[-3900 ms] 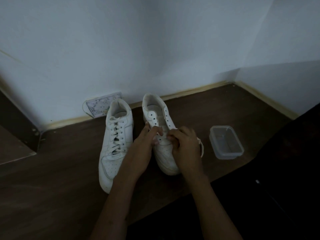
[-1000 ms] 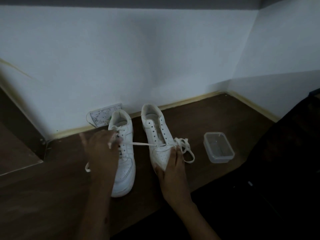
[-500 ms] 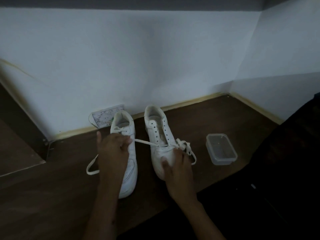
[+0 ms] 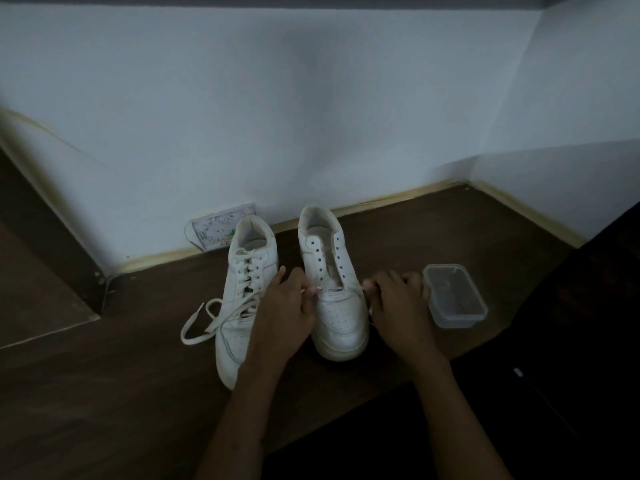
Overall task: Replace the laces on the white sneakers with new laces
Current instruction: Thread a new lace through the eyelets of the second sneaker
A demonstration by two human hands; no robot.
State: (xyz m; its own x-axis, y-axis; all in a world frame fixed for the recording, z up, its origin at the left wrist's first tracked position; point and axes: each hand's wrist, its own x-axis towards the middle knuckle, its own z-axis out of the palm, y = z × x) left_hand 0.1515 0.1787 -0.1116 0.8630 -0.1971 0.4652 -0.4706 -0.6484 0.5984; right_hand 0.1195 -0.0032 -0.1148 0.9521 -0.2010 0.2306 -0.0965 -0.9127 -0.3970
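Two white sneakers stand side by side on the dark wooden floor. The left sneaker (image 4: 244,292) is laced. The right sneaker (image 4: 334,289) has bare eyelets except for one white lace (image 4: 332,289) running across its lowest pair. My left hand (image 4: 287,310) pinches that lace's end at the shoe's left side. My right hand (image 4: 398,303) pinches the other end at the shoe's right side. A loose length of the lace (image 4: 207,318) trails over the left sneaker onto the floor.
A clear plastic container (image 4: 453,294) sits on the floor just right of my right hand. A patterned white card (image 4: 216,228) leans on the wall behind the left sneaker. White walls close the back and right. A dark shape fills the lower right.
My left hand came back from over the left sneaker to the right sneaker's side. My right hand left the toe and now pinches the lace at the right eyelet.
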